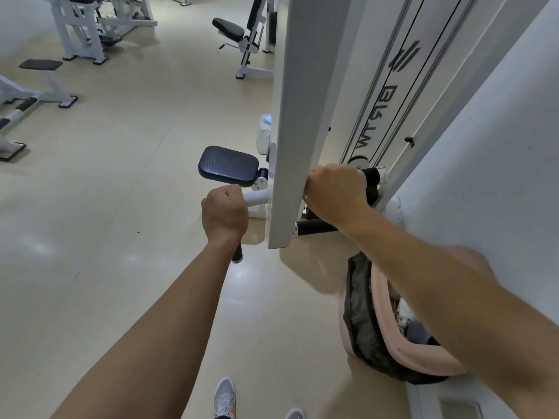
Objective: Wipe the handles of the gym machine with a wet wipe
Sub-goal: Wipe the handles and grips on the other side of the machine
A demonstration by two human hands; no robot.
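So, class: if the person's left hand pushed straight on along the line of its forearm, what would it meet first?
Most likely the black padded seat, just beyond the left hand, which is closed on a black handle. Depth is unclear from one view, so the hand might pass under it.

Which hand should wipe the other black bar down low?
Probably the right hand: it is closer to the lower black handle. The left hand is closed round another handle across the white post.

Wipe hidden; left hand (224, 212) covers handle (237, 254).
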